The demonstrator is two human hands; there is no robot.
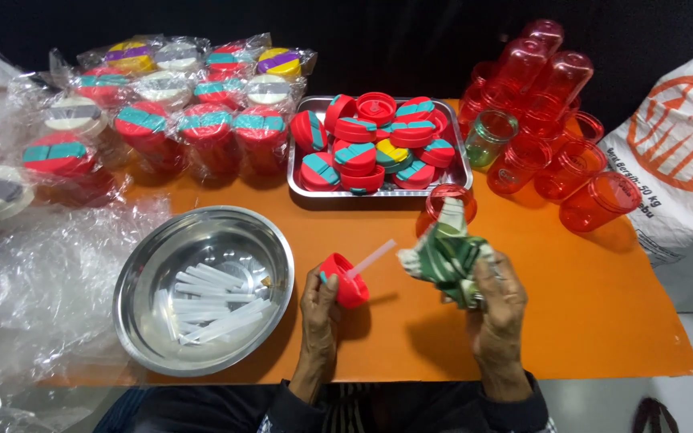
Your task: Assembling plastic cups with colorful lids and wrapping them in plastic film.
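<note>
above orange table (571,321), lid's straw (370,259) points up-right.

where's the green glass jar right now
In the head view the small green glass jar stands upright on the orange table, right of centre, between the metal tray of red lids and the pile of red plastic cups.
</note>
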